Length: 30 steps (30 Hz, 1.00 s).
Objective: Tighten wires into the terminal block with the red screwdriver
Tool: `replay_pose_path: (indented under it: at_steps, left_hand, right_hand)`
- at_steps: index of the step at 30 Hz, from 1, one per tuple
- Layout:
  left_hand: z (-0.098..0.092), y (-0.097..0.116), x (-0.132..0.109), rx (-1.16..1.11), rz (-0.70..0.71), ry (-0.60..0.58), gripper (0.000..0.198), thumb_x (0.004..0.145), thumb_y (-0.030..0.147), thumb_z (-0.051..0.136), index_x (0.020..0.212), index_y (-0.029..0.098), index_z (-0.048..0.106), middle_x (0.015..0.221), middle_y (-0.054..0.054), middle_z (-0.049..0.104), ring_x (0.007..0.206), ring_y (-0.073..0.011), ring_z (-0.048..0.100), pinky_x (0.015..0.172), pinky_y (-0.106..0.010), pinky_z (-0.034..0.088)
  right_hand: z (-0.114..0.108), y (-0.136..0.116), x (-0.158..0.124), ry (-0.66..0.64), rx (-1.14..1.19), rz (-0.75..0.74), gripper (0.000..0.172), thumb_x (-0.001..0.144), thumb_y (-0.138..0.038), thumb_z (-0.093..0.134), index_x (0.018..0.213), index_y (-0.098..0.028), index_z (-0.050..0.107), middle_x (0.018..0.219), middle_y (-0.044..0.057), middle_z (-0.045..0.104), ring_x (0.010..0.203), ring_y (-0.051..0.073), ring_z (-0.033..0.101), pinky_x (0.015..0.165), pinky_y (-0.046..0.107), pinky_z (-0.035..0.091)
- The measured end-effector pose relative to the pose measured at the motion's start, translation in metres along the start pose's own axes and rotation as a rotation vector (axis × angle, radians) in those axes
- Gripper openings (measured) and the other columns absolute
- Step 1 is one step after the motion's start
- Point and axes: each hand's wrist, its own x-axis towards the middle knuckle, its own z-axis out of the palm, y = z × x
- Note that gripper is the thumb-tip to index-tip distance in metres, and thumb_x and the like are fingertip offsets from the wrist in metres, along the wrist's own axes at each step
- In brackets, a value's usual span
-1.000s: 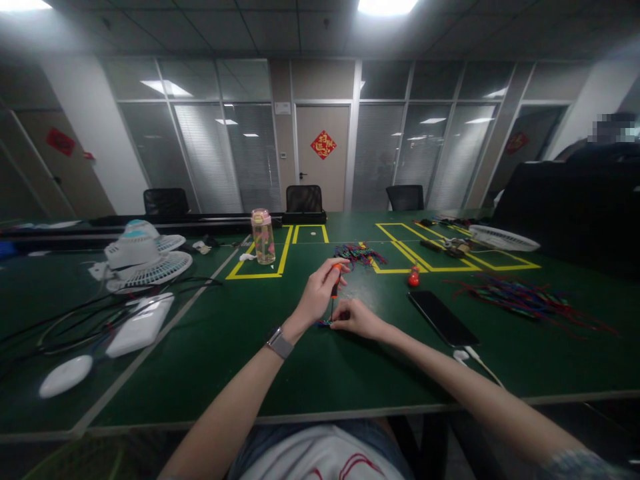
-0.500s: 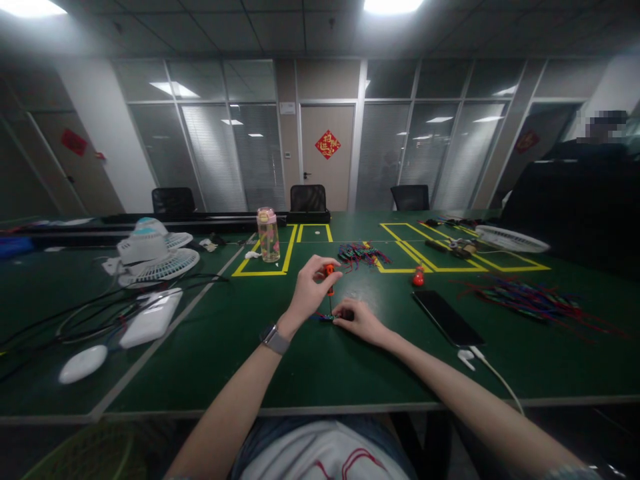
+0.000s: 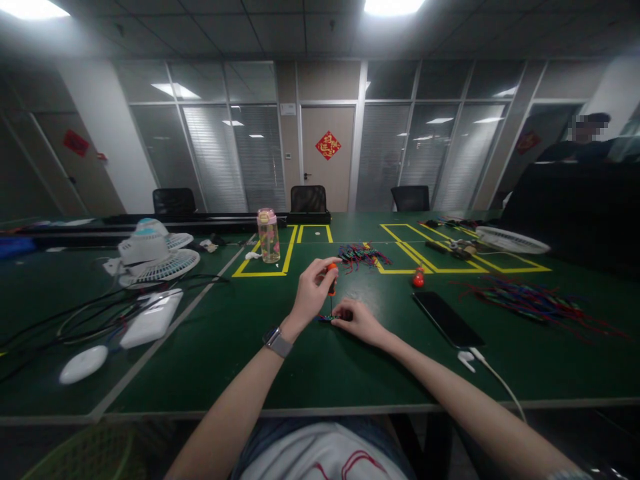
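Note:
My left hand [image 3: 316, 283] is closed around the orange and black handle of a screwdriver [image 3: 331, 283]. The screwdriver stands upright, its thin shaft running down to a small green terminal block with wires [image 3: 327, 318] on the table. My right hand [image 3: 357, 320] rests on the table, thumb and fingers pinched on the right end of that block. The fingers partly hide the block, and the exact spot where the tip meets it is too small to tell. Beyond my hands lies a pile of similar wired pieces [image 3: 363, 255].
On the right are a black phone [image 3: 447, 319] with a white cable, a red bottle-like object [image 3: 418, 277] and a larger wire pile [image 3: 535, 300]. A drink bottle [image 3: 269, 237], white fan [image 3: 155, 253] and white power bank [image 3: 153, 317] stand left. A person [image 3: 580, 143] is at far right.
My left fingers have shifted around the screwdriver handle, with the index finger now straighter over its top. My right hand stays in place. The person at far right has moved slightly left.

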Motion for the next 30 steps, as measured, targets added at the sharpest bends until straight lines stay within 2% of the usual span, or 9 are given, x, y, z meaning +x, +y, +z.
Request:
replay_pose_path:
  at_steps: [3,8,12,15,17,20,25,30]
  left_hand:
    - [0.0014,-0.0005,-0.0013,0.064,0.022,0.026,0.022,0.090,0.032,0.059,0.108,0.023,0.068,0.095,-0.003,0.059,0.081,-0.0131,0.061,0.066,-0.020,0.052]
    - [0.0015,0.0012,-0.0021,0.026,0.020,-0.021,0.031,0.096,0.030,0.047,0.123,0.024,0.062,0.107,-0.006,0.062,0.092,-0.0156,0.062,0.079,-0.026,0.054]
    - [0.0020,0.0005,-0.0015,-0.066,-0.023,-0.020,0.031,0.095,0.030,0.049,0.122,0.022,0.062,0.104,-0.006,0.061,0.088,-0.0154,0.064,0.075,-0.026,0.057]
    - [0.0025,0.0002,-0.0016,-0.011,-0.006,0.011,0.027,0.091,0.029,0.056,0.115,0.022,0.065,0.097,-0.004,0.059,0.079,-0.0124,0.062,0.068,-0.022,0.055]
    - [0.0025,0.0008,-0.0020,0.045,0.013,0.023,0.025,0.088,0.028,0.060,0.112,0.023,0.067,0.097,-0.003,0.058,0.080,-0.0123,0.061,0.066,-0.020,0.053]
    - [0.0019,0.0019,-0.0024,0.101,0.036,0.020,0.026,0.090,0.028,0.058,0.114,0.024,0.066,0.101,-0.004,0.060,0.088,-0.0144,0.060,0.070,-0.020,0.052]
    - [0.0007,0.0013,-0.0025,0.039,0.024,0.007,0.032,0.096,0.031,0.046,0.123,0.022,0.062,0.108,-0.007,0.063,0.091,-0.0162,0.063,0.077,-0.026,0.053]
    - [0.0017,0.0000,-0.0028,0.076,0.052,0.068,0.025,0.092,0.028,0.056,0.113,0.022,0.066,0.099,-0.005,0.061,0.088,-0.0148,0.062,0.072,-0.022,0.053]
  right_hand:
    - [0.0012,0.0003,0.0011,0.004,0.006,0.003,0.009,0.073,-0.011,0.071,0.081,-0.015,0.069,0.071,-0.001,0.058,0.062,0.012,0.053,0.058,0.023,0.041]
    - [0.0026,0.0021,0.0017,0.016,0.029,-0.003,0.006,0.074,-0.013,0.071,0.080,-0.015,0.069,0.071,-0.001,0.058,0.062,0.012,0.052,0.058,0.023,0.041]
    - [0.0020,0.0039,0.0010,0.014,0.048,-0.010,0.004,0.076,-0.016,0.070,0.080,-0.015,0.069,0.073,0.000,0.060,0.063,0.012,0.053,0.059,0.023,0.042]
    - [0.0012,0.0053,0.0011,0.009,0.043,-0.024,0.005,0.077,-0.017,0.070,0.082,-0.015,0.070,0.073,0.000,0.061,0.065,0.012,0.053,0.060,0.023,0.043]
    - [0.0008,0.0059,0.0013,0.002,0.040,-0.027,0.005,0.078,-0.017,0.070,0.082,-0.015,0.070,0.073,0.000,0.061,0.065,0.013,0.054,0.060,0.023,0.043]
    - [0.0005,0.0060,0.0014,-0.003,0.036,-0.015,0.006,0.078,-0.017,0.070,0.083,-0.015,0.070,0.074,0.001,0.061,0.065,0.013,0.054,0.061,0.024,0.043]
    - [-0.0001,0.0045,0.0009,-0.007,0.020,0.000,0.006,0.078,-0.017,0.070,0.083,-0.015,0.072,0.075,0.001,0.062,0.066,0.013,0.055,0.062,0.024,0.044]
    - [-0.0013,0.0020,0.0004,-0.008,0.014,-0.020,0.006,0.079,-0.018,0.070,0.082,-0.015,0.073,0.075,0.002,0.062,0.067,0.014,0.056,0.063,0.024,0.044]
